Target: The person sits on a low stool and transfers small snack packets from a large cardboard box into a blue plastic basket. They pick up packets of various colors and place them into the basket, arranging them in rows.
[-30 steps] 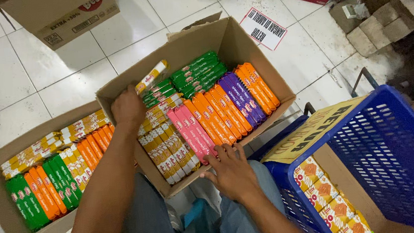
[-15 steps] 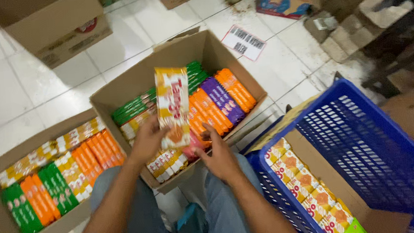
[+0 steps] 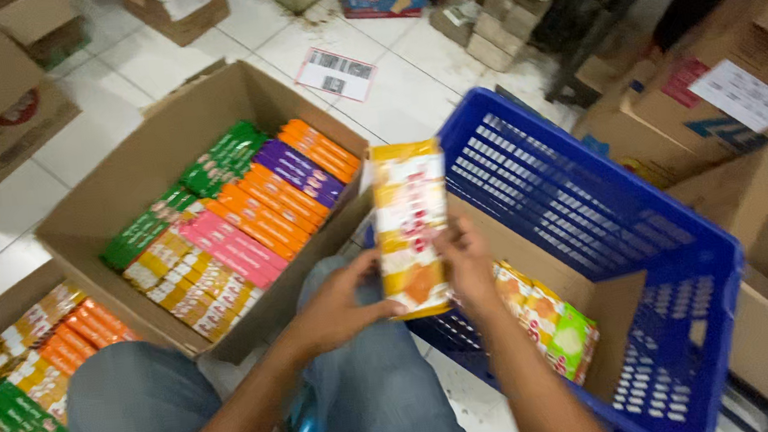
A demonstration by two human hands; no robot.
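Head view: yellow wafer pack (image 3: pixel 411 227) between both hands, above blue basket rim (image 3: pixel 486 110).

Dim indoor light from above, a little warm. The white tiled floor (image 3: pixel 203 51) is the brightest area, with soft pale glare on it. My view is smeared by motion blur: the yellow-and-white packet (image 3: pixel 411 227) between my left hand (image 3: pixel 341 303) and right hand (image 3: pixel 467 264) looks soft, its print unreadable. The top right corner falls into deep shadow. The blue basket (image 3: pixel 589 226) casts shade inside itself. Edges appear stretched.
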